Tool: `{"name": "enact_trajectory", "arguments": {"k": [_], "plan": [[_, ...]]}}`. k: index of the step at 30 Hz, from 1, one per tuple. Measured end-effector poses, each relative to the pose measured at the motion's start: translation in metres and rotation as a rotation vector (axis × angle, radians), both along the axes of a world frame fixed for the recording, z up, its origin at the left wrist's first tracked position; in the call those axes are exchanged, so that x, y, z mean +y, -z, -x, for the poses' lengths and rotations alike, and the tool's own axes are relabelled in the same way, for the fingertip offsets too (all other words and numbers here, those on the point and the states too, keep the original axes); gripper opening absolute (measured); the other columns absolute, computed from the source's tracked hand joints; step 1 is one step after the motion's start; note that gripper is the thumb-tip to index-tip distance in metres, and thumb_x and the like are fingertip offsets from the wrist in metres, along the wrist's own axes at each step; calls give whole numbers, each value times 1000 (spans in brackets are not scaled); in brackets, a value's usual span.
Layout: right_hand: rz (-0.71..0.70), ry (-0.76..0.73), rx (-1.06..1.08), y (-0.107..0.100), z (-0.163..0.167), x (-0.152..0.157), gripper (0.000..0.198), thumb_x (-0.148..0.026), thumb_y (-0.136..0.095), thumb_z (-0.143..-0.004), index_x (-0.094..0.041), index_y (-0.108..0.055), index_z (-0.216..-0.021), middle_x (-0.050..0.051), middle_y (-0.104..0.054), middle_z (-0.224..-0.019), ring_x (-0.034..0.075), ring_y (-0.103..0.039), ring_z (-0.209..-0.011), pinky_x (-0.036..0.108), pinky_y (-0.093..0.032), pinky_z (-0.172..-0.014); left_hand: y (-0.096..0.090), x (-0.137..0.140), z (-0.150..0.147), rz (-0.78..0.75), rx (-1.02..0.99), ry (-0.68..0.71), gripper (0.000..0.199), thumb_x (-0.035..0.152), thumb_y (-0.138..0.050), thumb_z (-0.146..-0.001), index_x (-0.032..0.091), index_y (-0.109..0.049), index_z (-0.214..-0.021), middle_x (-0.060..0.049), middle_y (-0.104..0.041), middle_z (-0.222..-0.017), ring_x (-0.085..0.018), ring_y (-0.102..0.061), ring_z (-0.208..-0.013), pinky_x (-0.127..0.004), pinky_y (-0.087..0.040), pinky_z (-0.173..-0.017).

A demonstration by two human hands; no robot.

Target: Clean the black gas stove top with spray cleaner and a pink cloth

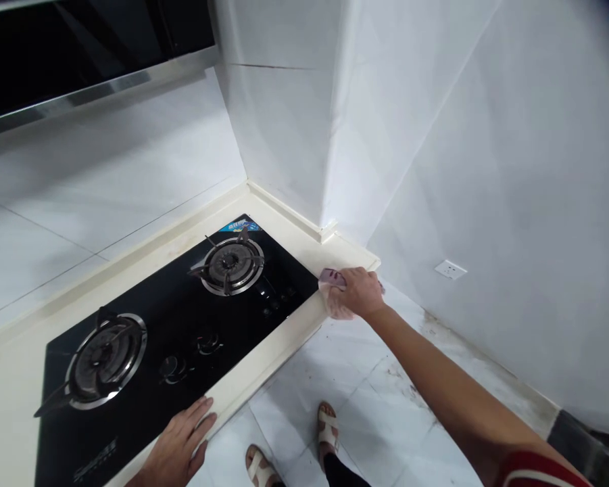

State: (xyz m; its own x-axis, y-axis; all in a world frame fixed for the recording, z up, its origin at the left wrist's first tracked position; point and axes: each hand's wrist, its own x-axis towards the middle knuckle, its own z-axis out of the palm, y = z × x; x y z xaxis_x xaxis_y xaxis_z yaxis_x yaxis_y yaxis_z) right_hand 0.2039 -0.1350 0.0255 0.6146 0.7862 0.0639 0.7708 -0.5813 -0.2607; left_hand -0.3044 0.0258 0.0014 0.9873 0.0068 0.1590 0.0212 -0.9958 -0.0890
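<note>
My right hand [361, 291] grips a pale pink and purple cloth [329, 297], pressed on the cream countertop [304, 325] near its right front corner, just beside the stove. Part of the cloth hangs over the front edge. My left hand [180, 436] lies flat with its fingers stretched, on the front edge of the counter and the rim of the stove. Between and behind the hands is a black glass gas stove [167, 304] with two burners and control knobs. A blue sticker [240, 224] is at its back right corner.
A dark range hood [96, 61] hangs above at the upper left. White walls [284, 122] border the counter behind and to the right, with a socket [451, 270] low on the right wall. Below are the tiled floor [365, 433], my sandalled feet, and a dark object at the lower right.
</note>
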Motion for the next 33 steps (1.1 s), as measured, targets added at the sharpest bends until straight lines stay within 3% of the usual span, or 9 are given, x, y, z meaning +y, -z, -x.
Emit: {"name": "enact_trajectory", "arguments": {"k": [3, 8, 13, 16, 19, 23, 27, 30, 33], "plan": [[-25, -67, -132, 3, 18, 2, 41, -39, -58, -83, -12, -64, -114, 15, -68, -104, 32, -51, -101, 44, -30, -92, -2, -2, -2, 23, 5, -4, 40, 17, -53, -88, 20, -62, -128, -10, -61, -140, -23, -55, -131, -33, -49, -103], [-13, -138, -187, 2, 95, 11, 45, -39, -55, -85, -8, -62, -118, 19, -64, -111, 35, -50, -102, 51, -30, -94, -3, -3, -2, 20, 17, -9, 40, 16, -53, -88, 20, -62, -127, -10, -60, -140, -23, -54, -132, -34, -49, -102], [-14, -404, 56, -8, 192, 26, 45, -42, -64, -79, -12, -64, -113, 18, -64, -112, 34, -52, -100, 51, -36, -90, 1, 0, 1, -8, 28, -4, 39, 17, -52, -88, 22, -62, -126, -10, -61, -139, -24, -55, -131, -34, -50, -100], [-84, -662, 131, -7, 246, 38, 56, -49, -62, -80, -11, -61, -121, 17, -65, -113, 33, -52, -104, 52, -37, -96, 3, 1, 2, -23, 22, -15, 39, 16, -51, -87, 22, -62, -124, -10, -64, -134, -25, -58, -128, -35, -52, -98], [-153, -819, 195, -2, 261, 43, 58, -52, -61, -81, -13, -60, -124, 13, -65, -115, 30, -51, -109, 50, -35, -102, 2, 0, 1, -17, -10, -16, 37, 16, -49, -86, 21, -64, -120, -10, -68, -126, -25, -60, -123, -35, -54, -96], [-117, -685, 216, 8, 196, 29, 44, -46, -65, -77, -19, -64, -111, 9, -66, -110, 27, -53, -104, 44, -37, -96, -1, -4, -1, 6, 13, -26, 38, 13, -50, -87, 20, -63, -122, -11, -64, -133, -25, -57, -128, -36, -53, -97], [-25, -190, 48, 17, 66, 1, 29, -37, -63, -77, -19, -66, -100, 9, -66, -104, 26, -54, -100, 37, -37, -88, -3, -9, -1, 54, 31, -50, 42, 12, -49, -87, 20, -61, -126, -11, -62, -137, -25, -54, -131, -38, -51, -100], [-16, 29, -88, 21, -15, -13, 35, -38, -59, -81, -15, -65, -105, 15, -64, -106, 30, -52, -102, 39, -36, -84, -5, -12, -2, 79, 30, -59, 43, 11, -48, -87, 20, -61, -127, -11, -60, -140, -25, -52, -133, -39, -50, -101], [-31, 173, -191, 26, -39, -15, 37, -41, -55, -83, -13, -64, -105, 16, -62, -103, 31, -51, -100, 39, -35, -80, -7, -15, -3, 97, 39, -72, 43, 11, -47, -88, 20, -60, -128, -11, -58, -142, -25, -51, -134, -38, -49, -102]]}}
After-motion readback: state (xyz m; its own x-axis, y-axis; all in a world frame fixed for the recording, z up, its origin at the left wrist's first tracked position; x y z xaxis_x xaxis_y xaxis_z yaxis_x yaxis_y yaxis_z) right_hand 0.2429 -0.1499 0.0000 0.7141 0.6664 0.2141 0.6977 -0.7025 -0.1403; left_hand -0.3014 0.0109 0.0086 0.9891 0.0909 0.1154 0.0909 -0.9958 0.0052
